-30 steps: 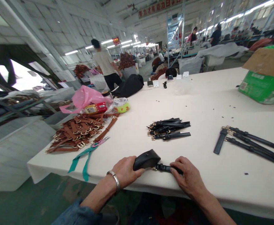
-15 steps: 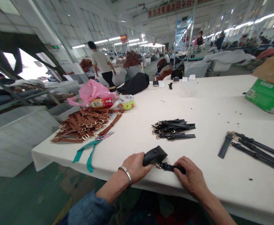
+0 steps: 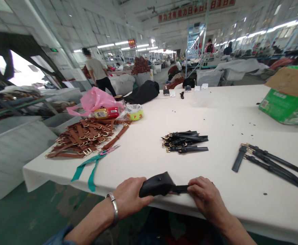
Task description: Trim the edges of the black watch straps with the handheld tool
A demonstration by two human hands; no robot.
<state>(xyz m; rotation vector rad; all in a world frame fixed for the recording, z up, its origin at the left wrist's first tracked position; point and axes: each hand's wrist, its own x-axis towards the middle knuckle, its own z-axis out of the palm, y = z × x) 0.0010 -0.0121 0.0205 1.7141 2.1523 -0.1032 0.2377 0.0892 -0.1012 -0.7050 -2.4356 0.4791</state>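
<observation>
My left hand [image 3: 129,197] grips the folded black leather piece [image 3: 157,184] at the near edge of the white table [image 3: 222,112]. A narrow black strap [image 3: 181,188] runs out of that piece to the right, and my right hand [image 3: 204,197] is closed on its end. A silver bangle [image 3: 112,208] sits on my left wrist. Beyond my hands lies a small pile of black buckled straps [image 3: 184,142]. Long black straps [image 3: 271,161] lie to the right.
A heap of brown buckled straps [image 3: 84,136] lies at the left, with teal ribbon and small scissors [image 3: 94,164] beside it. A pink bag [image 3: 95,101], a black bag [image 3: 143,92] and a green carton [image 3: 287,98] stand further back. A person [image 3: 98,72] walks beyond the table.
The black leather piece has tipped flatter and come closer to the table edge. My right hand slid left along the strap, covering the buckle. The person in the background walked left.
</observation>
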